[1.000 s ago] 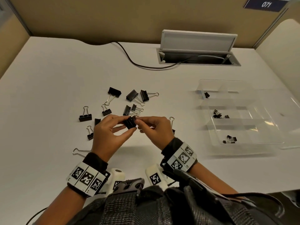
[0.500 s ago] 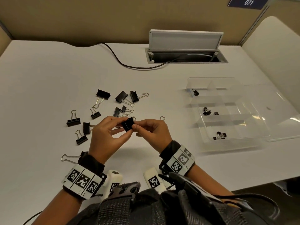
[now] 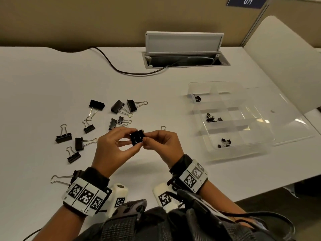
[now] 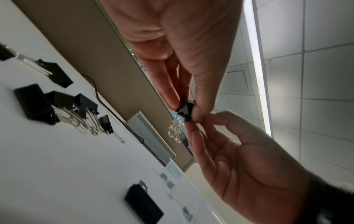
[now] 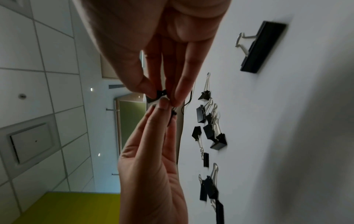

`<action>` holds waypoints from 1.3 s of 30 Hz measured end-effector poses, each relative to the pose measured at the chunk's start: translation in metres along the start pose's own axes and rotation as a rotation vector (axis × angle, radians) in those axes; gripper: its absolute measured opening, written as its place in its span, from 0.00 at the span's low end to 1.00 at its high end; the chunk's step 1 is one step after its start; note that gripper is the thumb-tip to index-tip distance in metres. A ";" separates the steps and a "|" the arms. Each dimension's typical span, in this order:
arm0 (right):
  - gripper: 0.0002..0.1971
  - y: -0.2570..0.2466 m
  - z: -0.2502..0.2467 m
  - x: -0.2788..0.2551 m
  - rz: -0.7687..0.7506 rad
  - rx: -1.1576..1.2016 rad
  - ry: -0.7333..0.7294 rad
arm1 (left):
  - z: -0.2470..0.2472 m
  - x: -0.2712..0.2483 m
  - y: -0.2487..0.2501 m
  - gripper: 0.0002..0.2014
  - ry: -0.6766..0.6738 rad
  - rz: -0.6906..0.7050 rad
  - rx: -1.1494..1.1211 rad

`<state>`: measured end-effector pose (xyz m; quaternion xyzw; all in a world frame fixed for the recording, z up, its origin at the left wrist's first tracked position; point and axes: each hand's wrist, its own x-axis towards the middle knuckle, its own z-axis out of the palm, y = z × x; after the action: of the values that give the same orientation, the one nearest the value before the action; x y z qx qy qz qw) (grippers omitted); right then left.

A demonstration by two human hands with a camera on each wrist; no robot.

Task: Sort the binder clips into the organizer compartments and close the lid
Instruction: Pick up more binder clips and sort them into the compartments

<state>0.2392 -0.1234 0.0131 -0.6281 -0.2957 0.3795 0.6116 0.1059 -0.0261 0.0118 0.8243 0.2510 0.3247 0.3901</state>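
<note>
Two hands meet mid-desk over one black binder clip [image 3: 137, 139], lifted clear of the table [image 3: 43, 84]. Left hand [image 3: 112, 150] pinches the clip body btwn thumb and forefingers; right hand [image 3: 162, 145] pinches its other side w/ thumb and fingertips. Both sets of fingers are curled tight onto the clip, nothing else in either. Left wrist view shows wire handles hanging off the held clip, and it may be two clips stuck together, can't tell for sure.

Loose clips [image 3: 83, 129], approx a dozen in mixed sizes, lie scattered on the table to the left, one more partly hidden under the left wrist. Clear organizer [image 3: 234, 146] sits well to the right, lid [image 3: 284, 119] swung open flat beside it. Three compartments on its left side each hold a few small clips [image 3: 224, 142]; the rest look bare.

Step in hand, prob: sorting out the held clip (separating or folding handles) before dropping it in. To do it well: keep the left pinch on the black body, not the wires, so it can't spring or twist out. Work the right fingertips only on the part that must move. Judge size vs. the clips already binned, then carry w/ one hand to a matching compartment and release low inside the walls so it doesn't bounce across a divider. Lid stays for last; plenty of clips remain.
</note>
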 end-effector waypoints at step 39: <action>0.11 -0.051 -0.189 0.101 0.051 -0.588 0.516 | 0.029 0.019 0.003 0.21 -0.150 -0.385 -0.377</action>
<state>0.4569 -0.1379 0.0457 -0.8585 -0.2127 0.1232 0.4501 0.1404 -0.0288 0.0072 0.6962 0.3084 0.2235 0.6085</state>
